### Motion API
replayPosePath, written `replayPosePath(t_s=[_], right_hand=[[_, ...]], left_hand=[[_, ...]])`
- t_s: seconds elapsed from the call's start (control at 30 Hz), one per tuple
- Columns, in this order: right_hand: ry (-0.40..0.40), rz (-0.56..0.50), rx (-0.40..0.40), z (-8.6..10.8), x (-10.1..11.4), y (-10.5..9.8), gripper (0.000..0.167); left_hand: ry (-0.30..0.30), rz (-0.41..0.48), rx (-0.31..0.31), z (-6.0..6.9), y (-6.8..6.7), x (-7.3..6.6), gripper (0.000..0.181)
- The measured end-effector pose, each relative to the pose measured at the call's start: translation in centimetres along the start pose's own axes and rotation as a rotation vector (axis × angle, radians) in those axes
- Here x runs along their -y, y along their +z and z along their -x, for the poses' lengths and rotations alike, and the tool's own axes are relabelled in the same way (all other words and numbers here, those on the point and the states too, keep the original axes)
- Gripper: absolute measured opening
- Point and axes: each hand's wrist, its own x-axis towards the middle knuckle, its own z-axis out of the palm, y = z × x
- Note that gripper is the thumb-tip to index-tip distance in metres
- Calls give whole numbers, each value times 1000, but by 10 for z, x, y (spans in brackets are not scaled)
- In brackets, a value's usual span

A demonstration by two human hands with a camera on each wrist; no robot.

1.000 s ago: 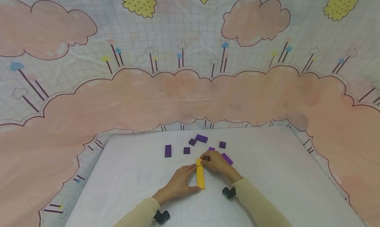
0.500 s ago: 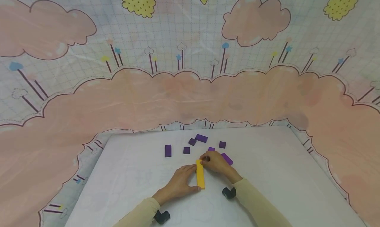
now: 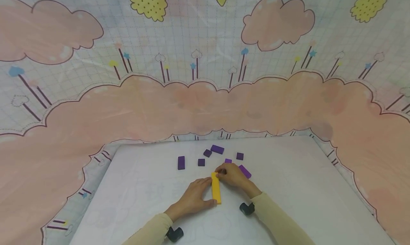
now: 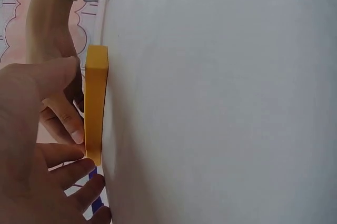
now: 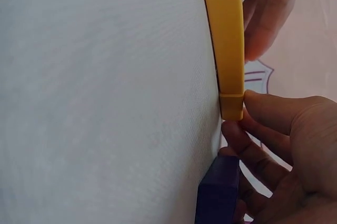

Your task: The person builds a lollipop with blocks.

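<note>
On the white table, a long yellow block (image 3: 216, 193) points away from me, a small yellow block (image 5: 231, 108) flush against its far end. My left hand (image 3: 192, 197) spans the long block, thumb at its near end and fingertips at its left side near the far end. In the left wrist view that hand (image 4: 26, 140) lies beside the block (image 4: 95, 103). My right hand (image 3: 234, 175) pinches the small block between thumb and fingers; the right wrist view shows this hand (image 5: 310, 145) at the joint between both blocks.
Beyond my hands lie several purple pieces: an upright-lying bar (image 3: 181, 163) at left, dark cubes (image 3: 201, 162), a bar (image 3: 217, 149) at the back and another bar (image 3: 245, 171) beside my right hand. A patterned cloth (image 3: 205, 106) hangs behind the table (image 3: 128, 188).
The dark gap seen between the small and long yellow blocks a second ago has closed. Both hands have stayed almost still.
</note>
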Motion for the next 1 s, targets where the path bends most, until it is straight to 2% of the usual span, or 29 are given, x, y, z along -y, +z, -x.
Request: replayPosePath(t_s=[0.13, 0.23, 0.4, 0.5, 0.73, 1.0], right_hand=[[23, -9, 12, 0, 0, -1, 16], [28, -9, 14, 0, -1, -2, 16], [9, -16, 12, -1, -2, -2, 16], [0, -18, 11, -1, -4, -2, 16], [0, 3, -13, 3, 0, 1, 16], [29, 2, -16, 11, 6, 5, 16]], left_hand=[[-32, 20, 1, -1, -5, -2, 74], [-26, 9, 7, -3, -8, -2, 72], [35, -7, 24, -8, -10, 2, 69], [77, -52, 32, -10, -10, 4, 65], [155, -134, 15, -6, -11, 5, 58], [126, -140, 56, 2, -12, 3, 58]])
